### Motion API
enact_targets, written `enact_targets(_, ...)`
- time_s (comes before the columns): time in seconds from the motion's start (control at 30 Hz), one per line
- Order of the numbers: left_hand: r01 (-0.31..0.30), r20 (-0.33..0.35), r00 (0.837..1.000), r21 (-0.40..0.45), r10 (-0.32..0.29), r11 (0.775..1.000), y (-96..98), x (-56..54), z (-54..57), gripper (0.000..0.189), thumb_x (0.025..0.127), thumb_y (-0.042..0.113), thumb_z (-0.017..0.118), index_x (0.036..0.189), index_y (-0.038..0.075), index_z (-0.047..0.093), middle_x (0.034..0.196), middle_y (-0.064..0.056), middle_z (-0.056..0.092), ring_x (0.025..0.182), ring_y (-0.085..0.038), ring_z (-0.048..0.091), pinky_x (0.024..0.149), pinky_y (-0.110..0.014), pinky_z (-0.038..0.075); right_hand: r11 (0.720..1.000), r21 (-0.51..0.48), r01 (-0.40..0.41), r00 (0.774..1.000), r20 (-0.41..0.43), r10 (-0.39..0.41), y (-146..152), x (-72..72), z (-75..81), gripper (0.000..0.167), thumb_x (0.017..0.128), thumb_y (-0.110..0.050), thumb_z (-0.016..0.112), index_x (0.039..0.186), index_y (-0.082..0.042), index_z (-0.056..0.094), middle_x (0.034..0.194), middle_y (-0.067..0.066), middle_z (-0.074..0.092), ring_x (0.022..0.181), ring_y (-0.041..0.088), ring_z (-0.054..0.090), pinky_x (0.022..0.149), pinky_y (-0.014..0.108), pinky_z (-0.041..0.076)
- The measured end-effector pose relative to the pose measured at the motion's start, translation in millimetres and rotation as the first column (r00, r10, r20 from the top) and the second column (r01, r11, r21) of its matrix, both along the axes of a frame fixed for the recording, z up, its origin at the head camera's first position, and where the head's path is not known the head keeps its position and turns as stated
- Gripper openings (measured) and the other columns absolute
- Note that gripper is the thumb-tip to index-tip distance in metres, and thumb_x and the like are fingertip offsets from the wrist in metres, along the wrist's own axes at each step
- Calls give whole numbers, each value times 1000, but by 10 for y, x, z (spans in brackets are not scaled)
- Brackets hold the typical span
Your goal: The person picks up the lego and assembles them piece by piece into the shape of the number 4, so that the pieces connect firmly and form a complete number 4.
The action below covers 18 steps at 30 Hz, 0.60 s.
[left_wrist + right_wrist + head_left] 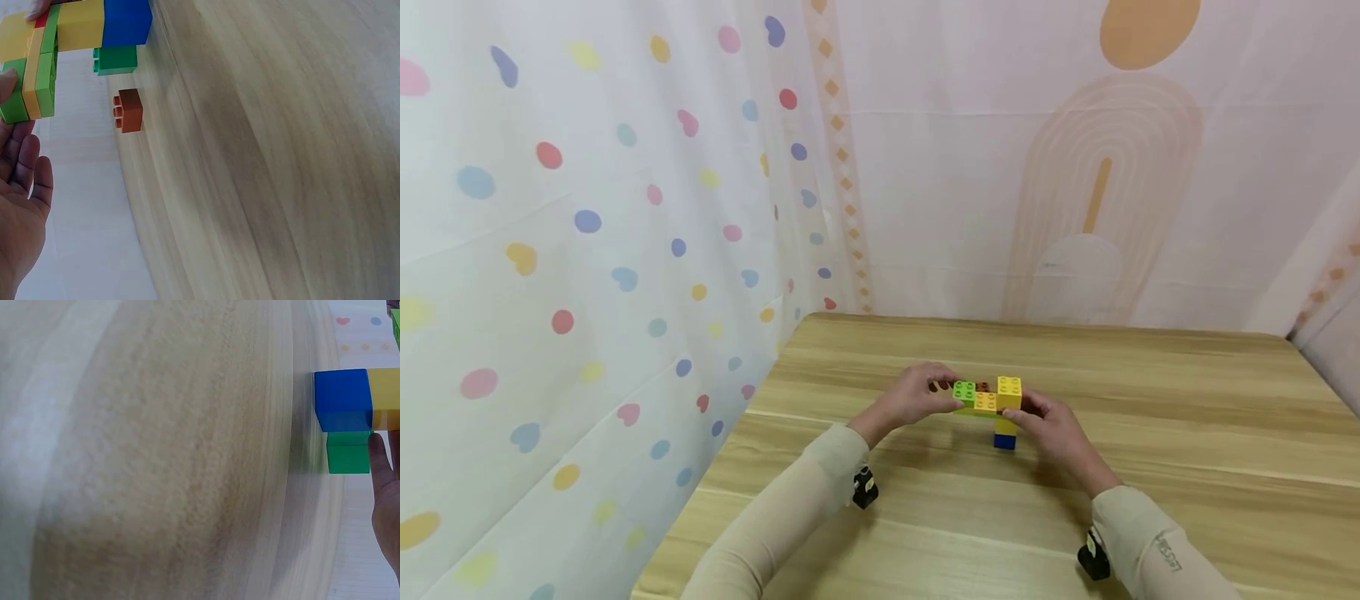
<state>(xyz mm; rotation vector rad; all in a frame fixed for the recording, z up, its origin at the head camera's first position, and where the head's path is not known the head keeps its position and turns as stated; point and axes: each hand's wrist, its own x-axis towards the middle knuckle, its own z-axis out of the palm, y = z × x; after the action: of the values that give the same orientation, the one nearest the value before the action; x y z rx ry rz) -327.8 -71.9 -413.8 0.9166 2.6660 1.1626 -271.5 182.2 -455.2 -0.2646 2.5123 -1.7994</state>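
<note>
A stacked toy brick structure is held between both hands. Its upright part has a blue brick (1004, 441) at the bottom, a yellow brick (81, 25) above it and another yellow brick (1009, 392) on top. A light green arm juts leftward from it, carrying a yellow-orange brick (985, 402) and a light green brick (964, 392). My left hand (917, 393) pinches that light green brick between thumb and fingers. On the other side, my right hand (1054, 427) grips the upright part, thumb in front near a thin red layer (42, 19).
Behind the structure, a green brick (119, 60) and a reddish-brown brick (131, 111) stand on the wooden table (1187, 417). Patterned curtains (925, 208) hang along the table's back and left side. Both wrists wear small black devices (865, 487).
</note>
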Motion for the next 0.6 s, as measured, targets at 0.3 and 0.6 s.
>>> enact_targets(0.3, 17, 3, 1000, -23, -17, 1000, 5, 5, -1, 40, 90, 29, 75, 125, 11, 69, 111, 3, 65, 102, -21, 59, 82, -29, 49, 1000, 4, 15, 1000, -1, -15, -8, 24, 6, 51, 97, -32, 65, 138, -3, 56, 124, 14, 64, 111, 26, 59, 92, 40, 50)
enact_targets(0.6, 41, -39, 998, -59, -43, 997, 0, -11, 64, 40, 89, 27, 77, 125, 10, 69, 113, 1, 67, 108, -30, 59, 87, -35, 47, 1000, -15, 8, 1000, -14, -8, -14, 8, 2, 50, 98, -31, 64, 139, -3, 56, 124, 14, 64, 112, 26, 59, 92, 41, 51)
